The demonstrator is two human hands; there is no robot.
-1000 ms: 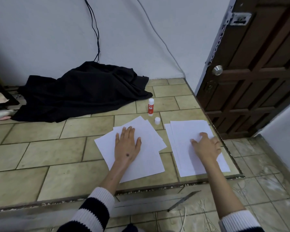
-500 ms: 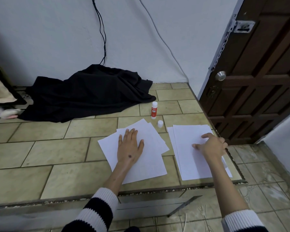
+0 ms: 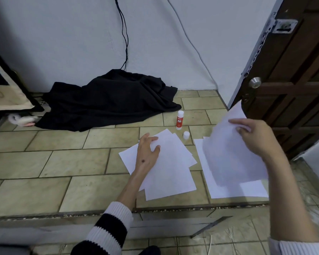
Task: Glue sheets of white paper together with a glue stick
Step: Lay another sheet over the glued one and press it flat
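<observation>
We have a fresh sheet [image 3: 232, 155] up off the right stack [image 3: 228, 190], our right hand [image 3: 256, 138] pinching its far edge, fingers [image 3: 236, 122] curled over the top and thumb behind, so it hangs tilted above the pile. Our left hand [image 3: 147, 153] lies on the fanned left pile [image 3: 169, 172] on the floor [image 3: 63, 162], fingers loosely spread, pinning it. We judge this the fetch step: next we carry the sheet across and line it up on the left pile. Beyond, the glue stick [image 3: 180, 120] stands upright, its cap [image 3: 186, 135] off just beside it; whether glue is already laid we cannot tell.
</observation>
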